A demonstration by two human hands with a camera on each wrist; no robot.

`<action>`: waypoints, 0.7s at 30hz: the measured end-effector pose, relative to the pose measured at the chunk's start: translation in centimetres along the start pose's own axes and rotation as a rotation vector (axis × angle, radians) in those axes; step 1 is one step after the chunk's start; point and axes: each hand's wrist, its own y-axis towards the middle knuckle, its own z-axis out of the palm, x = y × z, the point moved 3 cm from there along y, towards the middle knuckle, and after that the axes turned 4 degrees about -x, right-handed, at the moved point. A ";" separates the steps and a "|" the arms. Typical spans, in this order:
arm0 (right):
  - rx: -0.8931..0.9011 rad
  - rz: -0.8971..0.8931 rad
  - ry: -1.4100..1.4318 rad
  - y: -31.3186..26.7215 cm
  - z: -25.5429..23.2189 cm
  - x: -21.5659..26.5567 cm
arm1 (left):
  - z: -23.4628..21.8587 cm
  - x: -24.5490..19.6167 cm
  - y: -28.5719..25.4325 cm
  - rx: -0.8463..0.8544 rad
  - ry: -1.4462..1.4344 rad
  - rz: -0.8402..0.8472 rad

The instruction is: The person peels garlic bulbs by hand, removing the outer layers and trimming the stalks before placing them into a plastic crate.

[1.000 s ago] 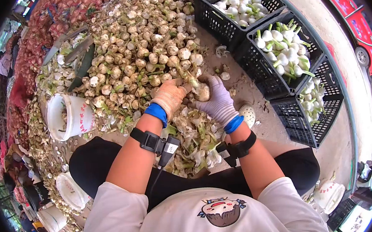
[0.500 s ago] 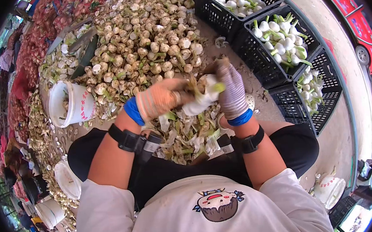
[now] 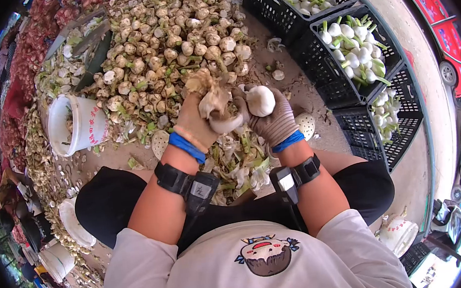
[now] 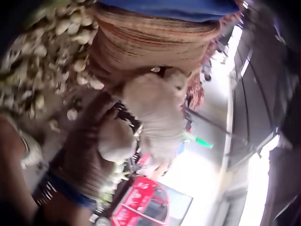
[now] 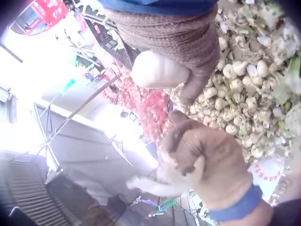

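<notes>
In the head view my gloved right hand (image 3: pixel 274 125) grips a clean white garlic bulb (image 3: pixel 261 101), its smooth side facing up. The same bulb (image 5: pixel 157 69) shows pale and round in the right wrist view, against the knitted glove. My gloved left hand (image 3: pixel 191 126) holds a bunch of loose, brownish garlic skin (image 3: pixel 214 97), with a pale strip curling below it. Both hands are close together over a pile of peelings (image 3: pixel 237 162) between the legs. Blue bands circle both glove cuffs.
Ahead lies a large heap of unpeeled garlic bulbs (image 3: pixel 167 45). Black crates (image 3: pixel 330 75) with white, green-stemmed bulbs stand at the right. A white bucket (image 3: pixel 89 126) leans at the left, and red mesh sacks (image 3: pixel 26 68) are piled beyond it.
The dirty bulb has lost its outer skin and now shows white in my right hand. The stripped skin is in my left hand, which has moved up from its place half a second ago.
</notes>
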 end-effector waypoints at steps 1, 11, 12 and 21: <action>-0.006 0.000 -0.001 0.2 -0.2 0.6 | -1.7 0.9 0.7 -0.003 -0.005 -0.002; 0.166 -0.606 -0.453 3.2 9.5 14.8 | -6.6 8.3 3.0 0.206 1.269 -0.320; 0.161 -0.598 -0.454 6.3 6.7 18.8 | -6.9 8.6 4.1 0.173 1.330 -0.494; -1.001 -0.699 -2.247 18.7 -7.3 20.6 | -9.8 12.2 12.8 -0.056 1.147 -0.662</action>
